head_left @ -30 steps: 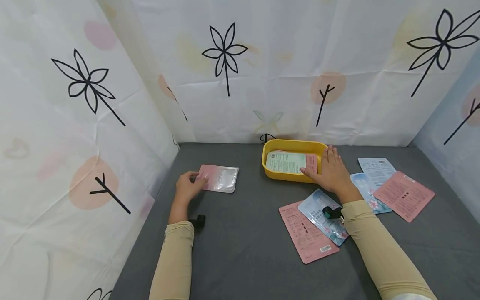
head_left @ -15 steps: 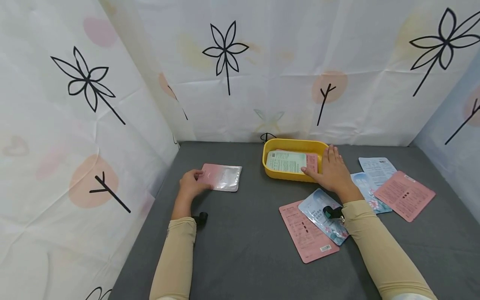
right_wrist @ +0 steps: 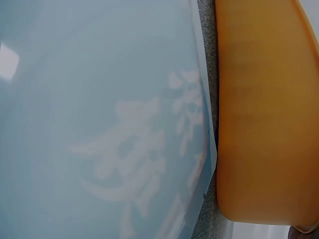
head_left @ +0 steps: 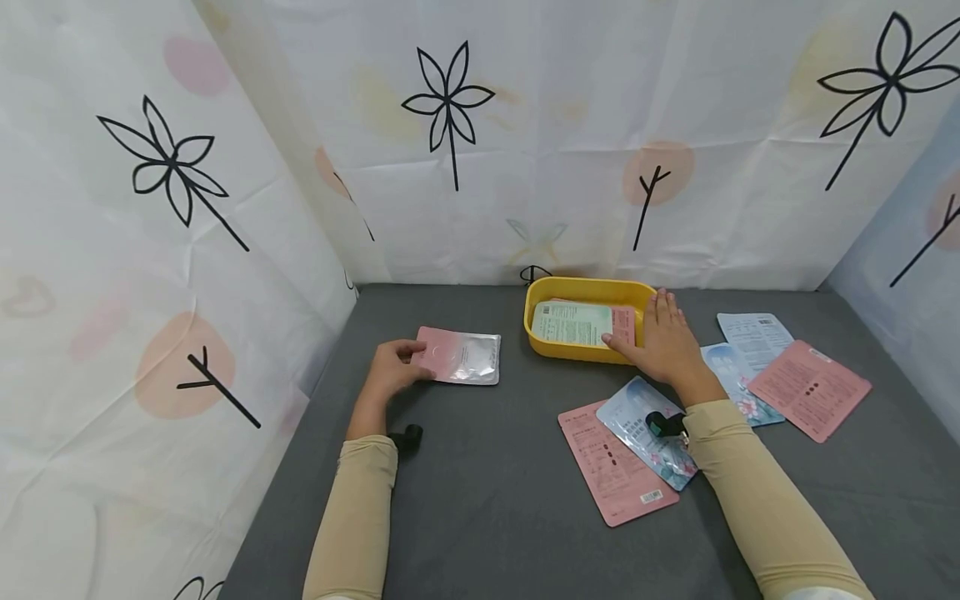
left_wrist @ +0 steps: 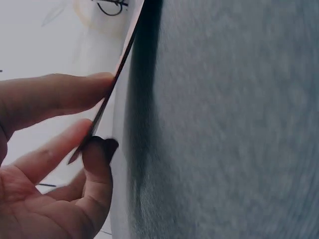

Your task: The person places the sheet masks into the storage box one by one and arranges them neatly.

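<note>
My left hand (head_left: 393, 369) pinches the near left corner of a pink and silver sachet (head_left: 463, 360) just above the grey mat. In the left wrist view the thumb (left_wrist: 97, 159) and fingers clamp the sachet's thin edge (left_wrist: 112, 87). My right hand (head_left: 663, 342) lies flat with straight fingers on the right end of a yellow tray (head_left: 581, 292), its thumb by the front wall. Inside the tray lie a pale green sachet (head_left: 572, 323) and a pink one (head_left: 623, 324). The right wrist view shows only the tray's wall (right_wrist: 264, 109) and a light blue sachet (right_wrist: 99, 129).
Loose sachets lie on the grey mat (head_left: 487, 475) at the right: a pink one (head_left: 615, 467) and a blue one (head_left: 648, 433) by my right forearm, more blue ones (head_left: 753, 333) and a pink one (head_left: 810, 390) farther right. Patterned white curtains wall in three sides.
My left hand has carried the pink and silver sachet to the right, toward the yellow tray. The right hand has stayed on the tray.
</note>
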### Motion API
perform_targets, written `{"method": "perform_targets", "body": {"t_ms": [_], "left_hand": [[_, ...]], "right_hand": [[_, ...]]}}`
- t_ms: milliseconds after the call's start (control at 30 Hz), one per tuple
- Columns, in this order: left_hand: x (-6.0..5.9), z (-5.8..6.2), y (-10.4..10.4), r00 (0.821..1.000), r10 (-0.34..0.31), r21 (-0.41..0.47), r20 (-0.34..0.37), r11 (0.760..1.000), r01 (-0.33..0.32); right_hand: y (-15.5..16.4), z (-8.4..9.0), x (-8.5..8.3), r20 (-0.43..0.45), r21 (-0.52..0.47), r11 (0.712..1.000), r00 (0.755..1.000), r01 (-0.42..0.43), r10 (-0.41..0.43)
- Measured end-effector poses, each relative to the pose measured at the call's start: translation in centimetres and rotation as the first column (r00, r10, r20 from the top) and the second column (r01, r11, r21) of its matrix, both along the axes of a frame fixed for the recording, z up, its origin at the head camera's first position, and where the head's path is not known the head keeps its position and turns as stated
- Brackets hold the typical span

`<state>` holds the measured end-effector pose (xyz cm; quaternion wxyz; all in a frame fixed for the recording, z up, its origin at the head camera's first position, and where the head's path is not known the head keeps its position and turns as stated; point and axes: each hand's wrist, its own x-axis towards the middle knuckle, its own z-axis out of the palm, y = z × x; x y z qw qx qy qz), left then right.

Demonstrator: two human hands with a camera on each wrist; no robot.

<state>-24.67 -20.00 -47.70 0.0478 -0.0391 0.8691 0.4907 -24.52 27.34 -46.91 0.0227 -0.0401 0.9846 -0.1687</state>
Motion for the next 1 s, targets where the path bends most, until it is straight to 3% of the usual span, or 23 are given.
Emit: {"method": "perform_targets", "body": {"t_ms": [267,467,767,1000], "left_hand": [[0.4,0.9,1.1,0.994,-0.065,0.079,-0.086,0.994,0.072],[0.7,1.8,2.0,0.965,-0.139,0.139,-0.222,0.975,0.172],[1.0,3.1,3.5,0.925,-0.125,0.199,-0.360,0.958,0.206],[0.9,3.9,4.3,0.905,-0.101,0.244,-0.414,0.945,0.218]], "right_hand": [[0.0,0.2,0.0,-0.008,0.003,1.000,1.000,-0.004,0.004],[0.0,0.0,0.2,-0.009,-0.002,1.000,1.000,-0.005,0.005],[0.0,-0.2,0.1,-0.007,0.003,1.000,1.000,-0.006,0.007],[0.1,-0.2,0.1,-0.009,0.006,1.000,1.000,-0.004,0.004]]}}
